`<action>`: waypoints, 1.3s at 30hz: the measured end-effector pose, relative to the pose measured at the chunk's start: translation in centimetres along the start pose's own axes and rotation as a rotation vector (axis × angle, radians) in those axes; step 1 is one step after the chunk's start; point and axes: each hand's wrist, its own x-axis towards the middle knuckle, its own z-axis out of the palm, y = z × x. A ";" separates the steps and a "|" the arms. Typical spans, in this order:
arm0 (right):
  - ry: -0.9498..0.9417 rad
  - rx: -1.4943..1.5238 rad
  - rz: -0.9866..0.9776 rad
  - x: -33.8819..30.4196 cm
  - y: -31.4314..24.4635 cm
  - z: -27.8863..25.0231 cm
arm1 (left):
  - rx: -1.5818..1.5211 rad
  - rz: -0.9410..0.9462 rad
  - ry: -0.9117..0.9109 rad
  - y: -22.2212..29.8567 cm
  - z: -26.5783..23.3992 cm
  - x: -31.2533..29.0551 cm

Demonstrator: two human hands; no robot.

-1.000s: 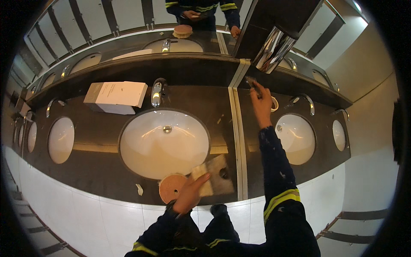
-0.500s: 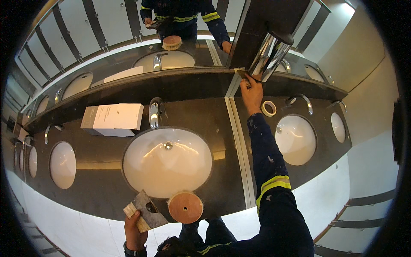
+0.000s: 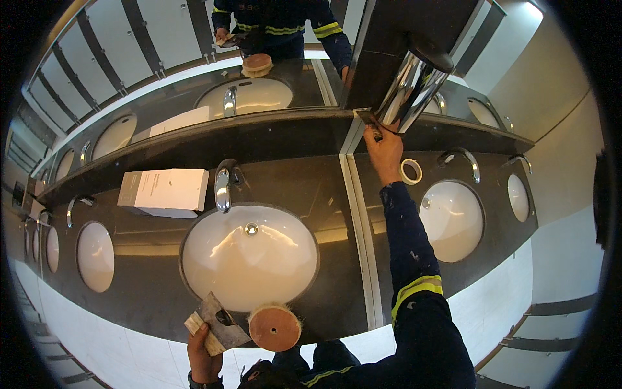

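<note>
My left grip [image 3: 204, 361] pinching a trowel [image 3: 229, 333] at lower left, partly covered by my hold, my right grip [image 3: 386, 154] pinching a thin blade [image 3: 367, 118] at upper centre, its held end hidden

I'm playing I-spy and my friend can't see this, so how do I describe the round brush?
Start at the dark counter and find the biggest-looking white sink. At that sink's near edge, just right of the grey plate in the left hand, is the brush. Unlike that straight-edged plate, it's a reddish-brown disc with a small dark hole in its middle and pale bristles peeking past its rim.
</note>
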 end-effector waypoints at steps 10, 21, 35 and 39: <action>-0.079 -0.030 -0.032 -0.1 -1.0 -0.9 | 0.003 -0.009 0.015 -0.7 1.2 1.1; -0.047 -0.027 -0.032 -2.4 0.3 0.3 | 0.005 -0.016 -0.007 -0.7 2.1 1.6; -0.082 0.073 0.111 -4.2 0.9 0.9 | 0.001 -0.016 0.046 -1.0 1.6 1.2; -0.032 0.114 0.069 -3.8 0.9 1.5 | -0.014 -0.023 0.053 -0.9 2.4 1.0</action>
